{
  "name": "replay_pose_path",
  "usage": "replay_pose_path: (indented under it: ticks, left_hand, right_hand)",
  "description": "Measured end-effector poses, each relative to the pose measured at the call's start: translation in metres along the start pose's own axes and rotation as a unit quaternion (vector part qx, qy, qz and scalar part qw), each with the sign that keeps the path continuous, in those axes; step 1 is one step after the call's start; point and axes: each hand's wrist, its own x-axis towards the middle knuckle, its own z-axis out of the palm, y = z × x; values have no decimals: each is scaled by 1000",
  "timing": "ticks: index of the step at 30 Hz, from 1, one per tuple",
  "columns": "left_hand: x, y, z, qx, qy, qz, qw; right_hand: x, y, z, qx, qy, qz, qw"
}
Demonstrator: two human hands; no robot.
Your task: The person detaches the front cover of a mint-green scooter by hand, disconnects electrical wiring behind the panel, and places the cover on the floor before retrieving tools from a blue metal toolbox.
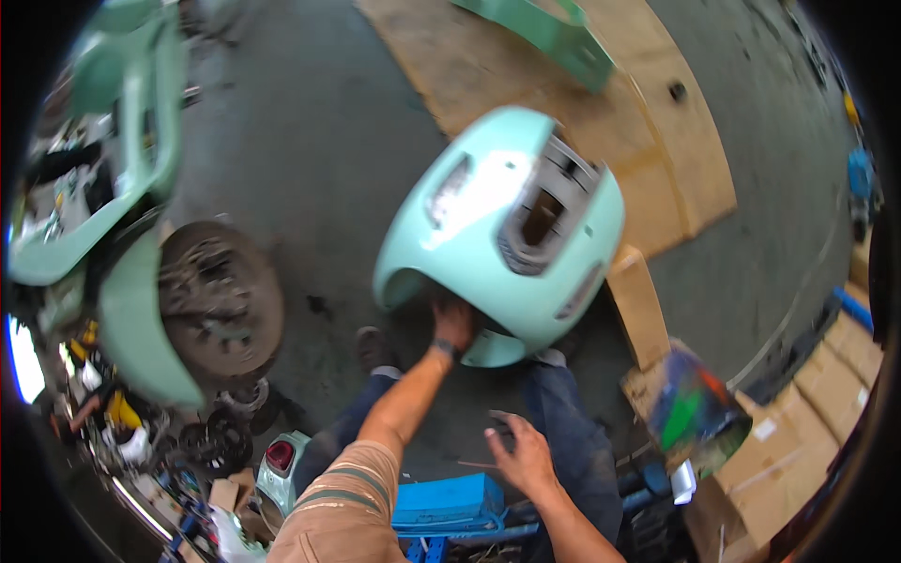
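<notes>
A glossy mint-green scooter body panel [469, 225] stands on the floor in front of me, with a lamp on each side and a grey-framed slot [544, 220] in its middle. My left hand [454, 324] reaches into the dark arched opening on its near side, a dark band on the wrist. The fingers sit in shadow against the panel, so their grip is hidden. Lower right, apart from the panel, my right hand [526, 458] is raised over my leg. Its thumb and fingers are spread, slightly blurred. A thin reddish stick [477, 464] shows beside its thumb.
At left stands a partly stripped mint-green scooter with a dirty wheel [225, 300]. Flattened cardboard [648, 150] lies at the far right, bearing another green part [554, 38]. A small box [640, 305], larger cartons [779, 460] and a blue case [449, 502] are close by.
</notes>
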Motion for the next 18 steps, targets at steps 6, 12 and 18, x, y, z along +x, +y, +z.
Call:
replay_pose_path:
  ticks: [6, 12, 18]
  left_hand:
    - [-252, -18, -145, -260, -15, -167, 951]
    - [-432, -66, -325, -569, 46, -308, 761]
    - [-544, -149, -489, -592, 235, -360, 681]
  right_hand:
    - [-69, -3, 120, -55, -64, 2, 996]
    - [-212, -188, 184, -83, -166, -56, 981]
    - [-303, -360, 259, -210, -132, -165, 955]
